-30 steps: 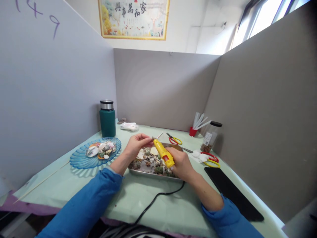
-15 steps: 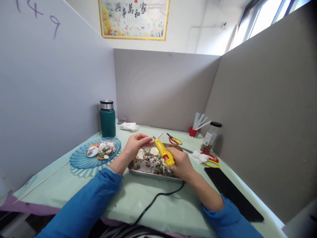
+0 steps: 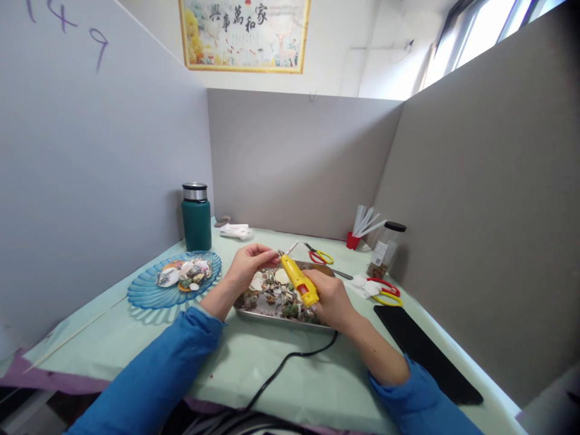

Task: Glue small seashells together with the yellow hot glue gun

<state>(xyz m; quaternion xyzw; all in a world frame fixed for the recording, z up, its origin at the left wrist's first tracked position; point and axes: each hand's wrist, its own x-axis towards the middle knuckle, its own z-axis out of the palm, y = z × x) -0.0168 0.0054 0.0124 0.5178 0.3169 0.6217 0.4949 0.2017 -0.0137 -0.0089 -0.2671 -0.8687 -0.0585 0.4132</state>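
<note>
My right hand (image 3: 332,297) grips a yellow glue gun (image 3: 298,280) with a black cord trailing toward me. The gun's tip points up and left at my left hand (image 3: 247,264), whose fingers are pinched on a small item I cannot make out. Both hands hover over a metal tray (image 3: 265,316) filled with several shells and small decorations. A thin stick pokes out just past the gun's tip.
A blue glass plate (image 3: 145,293) with shells lies at the left, a teal flask (image 3: 196,217) behind it. Red-and-yellow scissors (image 3: 321,256), a red cup of sticks (image 3: 353,240), a jar (image 3: 383,249), a second pair of scissors (image 3: 384,290) and a black phone (image 3: 423,351) sit to the right. Partition walls enclose the table.
The glue gun's tip shifted slightly, right and then back toward my left hand. Otherwise nothing has visibly moved.
</note>
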